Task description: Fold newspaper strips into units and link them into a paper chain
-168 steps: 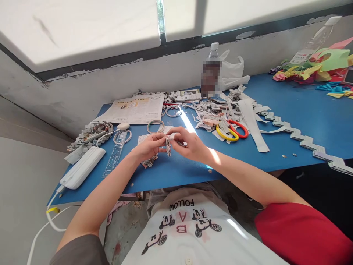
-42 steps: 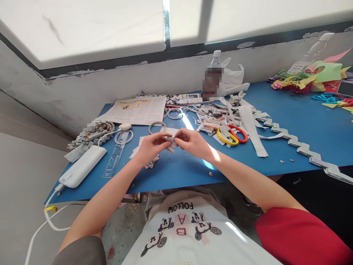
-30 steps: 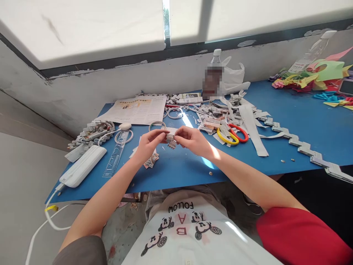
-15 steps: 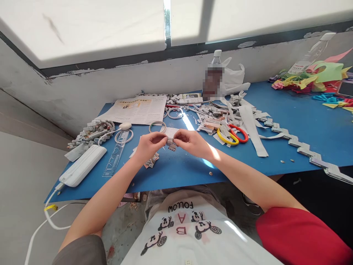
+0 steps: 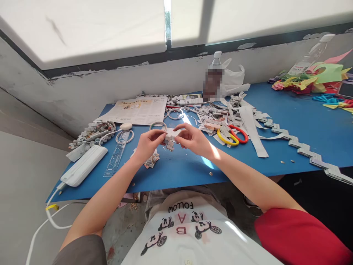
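Head view: left hand [image 5: 149,144] is pinching folded newsprint [image 5: 169,138] behind the table's [image 5: 176,171] front edge; right hand [image 5: 193,141], fingers slightly parted, should be aligning creases.

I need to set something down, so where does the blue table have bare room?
The widest bare patch of blue tabletop lies on the right, between the grey zigzag paper chain and the multicoloured paper pile. Another lies between the yellow-and-red-handled scissors and the front edge. Behind the scissors it is crowded with grey newspaper scraps.
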`<state>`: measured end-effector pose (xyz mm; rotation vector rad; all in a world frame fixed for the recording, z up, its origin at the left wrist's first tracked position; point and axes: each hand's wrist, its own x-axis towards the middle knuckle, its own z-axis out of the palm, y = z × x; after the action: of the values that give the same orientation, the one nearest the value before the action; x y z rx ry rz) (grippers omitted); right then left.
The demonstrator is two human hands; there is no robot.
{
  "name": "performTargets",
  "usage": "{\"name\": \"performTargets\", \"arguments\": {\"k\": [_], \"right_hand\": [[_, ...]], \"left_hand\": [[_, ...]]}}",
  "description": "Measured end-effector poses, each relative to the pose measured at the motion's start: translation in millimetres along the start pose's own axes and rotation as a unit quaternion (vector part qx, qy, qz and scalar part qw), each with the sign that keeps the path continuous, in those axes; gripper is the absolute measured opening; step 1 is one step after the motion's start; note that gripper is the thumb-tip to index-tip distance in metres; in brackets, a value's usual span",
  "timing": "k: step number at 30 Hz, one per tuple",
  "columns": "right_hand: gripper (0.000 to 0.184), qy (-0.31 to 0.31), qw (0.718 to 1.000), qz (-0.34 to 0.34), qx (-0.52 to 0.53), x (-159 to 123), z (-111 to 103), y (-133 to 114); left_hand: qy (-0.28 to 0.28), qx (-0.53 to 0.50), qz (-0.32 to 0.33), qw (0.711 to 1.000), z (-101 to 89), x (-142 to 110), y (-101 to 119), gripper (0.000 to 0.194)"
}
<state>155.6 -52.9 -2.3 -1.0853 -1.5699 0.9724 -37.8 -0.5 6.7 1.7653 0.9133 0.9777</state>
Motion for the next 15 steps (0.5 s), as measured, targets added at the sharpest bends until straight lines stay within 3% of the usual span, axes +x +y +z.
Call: {"name": "performTargets", "arguments": {"k": [5,15], "right_hand": [[0.014,-0.004,1.0,-0.018,-0.021,0.7,-2.0,0.4],[0.021,0.012,0.999,-0.036,-0.034,-0.1,4.7,-1.6]], "left_hand": [[-0.023,-0.033,0.001,0.999,-0.5,1.9,-1.4,0.028],[-0.047,-0.018,0.024,0.998,1.9,0.2,-5.6,0.02]]}}
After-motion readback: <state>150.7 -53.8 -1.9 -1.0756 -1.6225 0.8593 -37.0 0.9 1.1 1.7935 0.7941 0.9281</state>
